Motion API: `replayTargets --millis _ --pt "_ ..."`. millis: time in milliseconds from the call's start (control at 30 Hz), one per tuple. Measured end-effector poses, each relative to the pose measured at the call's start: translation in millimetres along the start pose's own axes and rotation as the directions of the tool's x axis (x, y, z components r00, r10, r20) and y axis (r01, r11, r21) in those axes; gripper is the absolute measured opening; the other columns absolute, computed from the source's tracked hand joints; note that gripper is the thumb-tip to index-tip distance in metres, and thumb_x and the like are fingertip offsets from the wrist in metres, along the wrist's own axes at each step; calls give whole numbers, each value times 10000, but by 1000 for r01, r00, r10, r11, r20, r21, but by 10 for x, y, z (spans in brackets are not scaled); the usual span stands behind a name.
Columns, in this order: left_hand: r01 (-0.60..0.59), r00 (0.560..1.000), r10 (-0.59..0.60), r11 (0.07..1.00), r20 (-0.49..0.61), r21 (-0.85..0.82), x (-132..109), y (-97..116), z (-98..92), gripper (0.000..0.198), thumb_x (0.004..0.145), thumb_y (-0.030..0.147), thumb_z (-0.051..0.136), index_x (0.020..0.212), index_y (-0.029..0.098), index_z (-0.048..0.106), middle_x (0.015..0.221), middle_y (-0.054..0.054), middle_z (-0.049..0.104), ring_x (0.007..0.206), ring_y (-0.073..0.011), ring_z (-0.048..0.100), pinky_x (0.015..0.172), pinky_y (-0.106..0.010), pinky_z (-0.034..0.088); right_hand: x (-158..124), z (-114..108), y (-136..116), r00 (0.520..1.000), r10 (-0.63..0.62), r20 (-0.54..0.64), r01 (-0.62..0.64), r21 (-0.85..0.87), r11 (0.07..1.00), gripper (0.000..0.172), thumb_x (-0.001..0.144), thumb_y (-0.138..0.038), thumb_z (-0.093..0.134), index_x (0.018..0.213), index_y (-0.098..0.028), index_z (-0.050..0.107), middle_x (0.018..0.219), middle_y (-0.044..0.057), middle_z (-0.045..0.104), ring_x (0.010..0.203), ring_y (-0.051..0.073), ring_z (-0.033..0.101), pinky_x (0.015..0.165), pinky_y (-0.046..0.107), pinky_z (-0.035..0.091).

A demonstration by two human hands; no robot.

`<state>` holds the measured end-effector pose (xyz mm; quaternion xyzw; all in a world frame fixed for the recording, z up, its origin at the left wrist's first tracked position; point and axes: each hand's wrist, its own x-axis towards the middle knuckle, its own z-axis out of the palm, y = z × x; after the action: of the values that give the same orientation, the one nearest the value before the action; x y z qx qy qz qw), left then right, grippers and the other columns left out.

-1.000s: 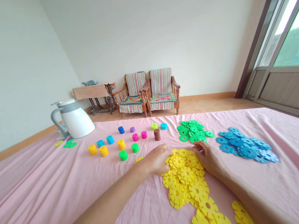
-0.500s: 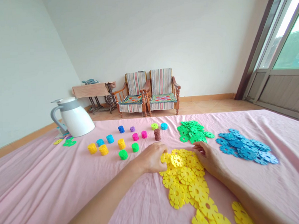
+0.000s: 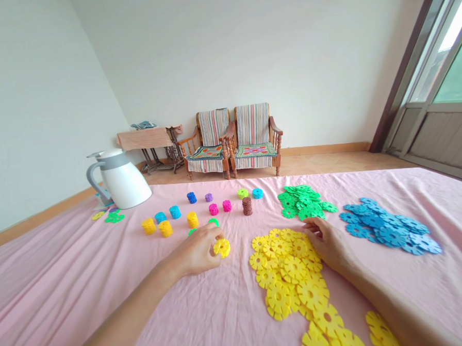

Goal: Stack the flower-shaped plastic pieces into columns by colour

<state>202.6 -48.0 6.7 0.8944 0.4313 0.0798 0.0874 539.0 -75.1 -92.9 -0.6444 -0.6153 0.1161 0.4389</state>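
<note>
My left hand (image 3: 202, 248) pinches yellow notched discs (image 3: 221, 248), seemingly a short stack, above the pink cloth just in front of two green stacks that it partly hides. Over the upper right edge of the loose yellow disc pile (image 3: 290, 273) rests my right hand (image 3: 327, 243), its fingers bent and slightly apart, with no disc visible in them. Beyond that hand lies a pile of green discs (image 3: 302, 203), and to its right spreads a blue disc pile (image 3: 388, 226). Three yellow stacks, one of them the nearest yellow stack (image 3: 165, 228), stand left of centre.
Small stacks in several colours, among them a tall brown stack (image 3: 247, 206), stand across the middle of the pink tablecloth (image 3: 207, 308). A white jug (image 3: 127, 183) with a grey handle is at the far left. Two wooden armchairs (image 3: 253, 135) stand behind the table.
My left hand has moved left from the yellow pile, carrying yellow discs with it. My right hand stays by the pile. The view has shifted slightly.
</note>
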Motion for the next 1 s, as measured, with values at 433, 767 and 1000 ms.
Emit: replayTargets --millis 433,767,1000 --pt "18 999 -21 998 48 58 34 39 -16 175 599 111 538 752 192 566 792 -23 554 744 -209 555 646 -270 393 -1 -3 -2 1000 14 20 -14 9 1000 250 789 -303 462 983 -185 566 897 62 657 788 185 635 733 311 503" --pt "3 1000 -3 1000 -16 -5 27 94 -61 359 664 163 579 1021 200 578 1019 -58 588 964 -253 550 809 -319 412 5 16 31 1000 9 2 -9 1 1000 244 782 -296 468 980 -196 571 888 49 668 786 185 636 725 309 507" --pt "-144 989 145 982 -2 -119 275 488 136 283 710 142 600 985 201 633 930 -23 615 792 -178 590 729 -261 446 5 2 12 1000 -1 -11 1 -10 1000 238 773 -298 470 959 -204 583 875 40 681 782 183 648 710 293 508"
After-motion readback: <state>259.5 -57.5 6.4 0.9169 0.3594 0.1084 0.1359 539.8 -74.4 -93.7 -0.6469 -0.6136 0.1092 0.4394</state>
